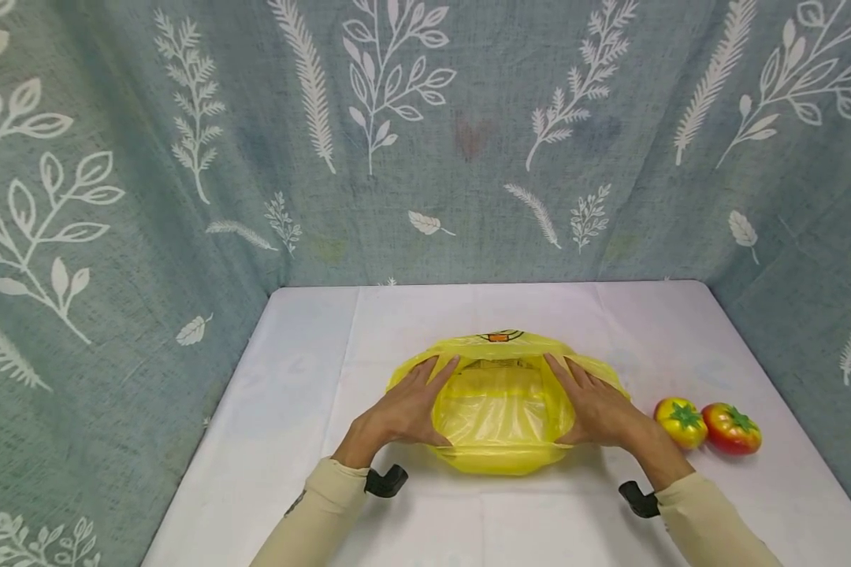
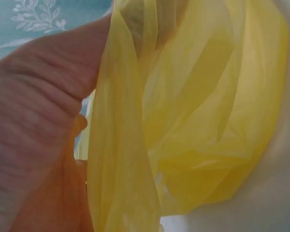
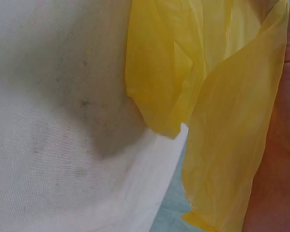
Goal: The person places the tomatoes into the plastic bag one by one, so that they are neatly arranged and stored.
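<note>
A yellow plastic bag [image 1: 499,409] lies on the white table, its mouth spread wide toward the head camera. At the left side of the mouth, my left hand [image 1: 413,405] touches the plastic, with fingers stretched toward the far rim and thumb by the near rim. My right hand [image 1: 596,405] mirrors it on the right side, fingers also extended. Thin folds of the bag [image 2: 121,135] hang beside the left palm in the left wrist view. Similar yellow folds cover part of the right palm [image 3: 280,159] in the right wrist view.
Right of the bag, near my right wrist, sit a yellow-red toy tomato [image 1: 681,423] and a redder toy tomato [image 1: 732,429], side by side. The white table [image 1: 305,354] is bordered by a grey-green leaf-patterned curtain [image 1: 425,197] at the back and sides.
</note>
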The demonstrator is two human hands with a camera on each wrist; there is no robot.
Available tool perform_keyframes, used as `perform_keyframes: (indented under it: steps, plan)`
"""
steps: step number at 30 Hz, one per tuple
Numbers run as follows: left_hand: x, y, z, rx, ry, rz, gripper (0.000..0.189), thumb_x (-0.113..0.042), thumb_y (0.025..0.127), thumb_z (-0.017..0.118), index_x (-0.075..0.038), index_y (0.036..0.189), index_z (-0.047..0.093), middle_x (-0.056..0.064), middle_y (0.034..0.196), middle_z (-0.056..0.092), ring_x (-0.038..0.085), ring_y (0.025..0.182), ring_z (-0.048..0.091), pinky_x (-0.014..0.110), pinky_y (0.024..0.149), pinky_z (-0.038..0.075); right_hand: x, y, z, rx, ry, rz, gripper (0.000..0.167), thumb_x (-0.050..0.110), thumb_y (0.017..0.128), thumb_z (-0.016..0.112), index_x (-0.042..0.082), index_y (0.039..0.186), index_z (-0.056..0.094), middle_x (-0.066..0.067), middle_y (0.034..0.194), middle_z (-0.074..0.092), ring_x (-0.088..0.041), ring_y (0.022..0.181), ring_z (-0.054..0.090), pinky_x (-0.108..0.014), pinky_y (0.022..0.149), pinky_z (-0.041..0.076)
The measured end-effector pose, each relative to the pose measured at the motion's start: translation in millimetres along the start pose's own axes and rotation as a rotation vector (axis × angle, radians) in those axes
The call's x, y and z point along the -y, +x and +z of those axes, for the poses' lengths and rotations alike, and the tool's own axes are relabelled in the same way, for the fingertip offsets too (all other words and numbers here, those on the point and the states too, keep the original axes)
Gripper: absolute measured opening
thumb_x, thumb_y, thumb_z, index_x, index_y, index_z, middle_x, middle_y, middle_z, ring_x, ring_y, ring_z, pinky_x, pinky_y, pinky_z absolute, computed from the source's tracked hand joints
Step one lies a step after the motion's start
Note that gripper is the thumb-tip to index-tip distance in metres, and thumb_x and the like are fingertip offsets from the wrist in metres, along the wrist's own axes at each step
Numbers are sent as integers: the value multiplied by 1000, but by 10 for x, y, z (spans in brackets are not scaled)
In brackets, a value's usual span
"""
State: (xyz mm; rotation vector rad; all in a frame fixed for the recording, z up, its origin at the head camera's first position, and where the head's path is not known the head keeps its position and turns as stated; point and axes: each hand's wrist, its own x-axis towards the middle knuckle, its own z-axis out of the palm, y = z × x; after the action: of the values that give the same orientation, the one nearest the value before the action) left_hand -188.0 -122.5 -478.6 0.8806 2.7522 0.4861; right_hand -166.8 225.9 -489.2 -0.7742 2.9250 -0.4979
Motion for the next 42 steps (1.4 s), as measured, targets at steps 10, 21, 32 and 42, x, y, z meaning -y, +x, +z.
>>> perform_keyframes:
  steps: [10, 21, 32, 42]
  plan:
    - [55, 30, 31, -11, -16, 11, 132, -51, 67, 93, -26, 164, 8, 21, 164, 17, 39, 149, 24, 53, 115, 34, -8, 7, 1, -5, 7, 25, 134, 44, 65, 96, 13, 162, 7, -37, 153, 28, -59, 131, 41, -69, 102, 40]
    - [22, -4, 27, -155, -158, 21, 97, -63, 91, 66, -21, 163, 17, 6, 165, 25, 26, 150, 28, 52, 114, 36, 71, -27, -119, -33, 81, 65, 123, 66, 71, 82, 15, 162, 18, -27, 158, 27, -51, 136, 40, -68, 100, 42]
    - [-15, -107, 51, -490, -245, 183, 55, -30, 98, 70, -14, 147, 52, 10, 147, 53, 24, 138, 47, 47, 110, 43, 255, -128, -271, -120, 77, 121, 69, 46, 93, 72, 11, 148, 50, -18, 145, 53, -42, 126, 54, -64, 99, 46]
    - [66, -196, 31, -750, -310, 148, 51, -15, 92, 74, -6, 139, 56, 14, 145, 53, 34, 142, 40, 57, 111, 37, 273, -404, -391, -326, 229, 70, 57, 28, 90, 79, 13, 141, 58, -10, 135, 61, -32, 112, 63, -57, 89, 55]
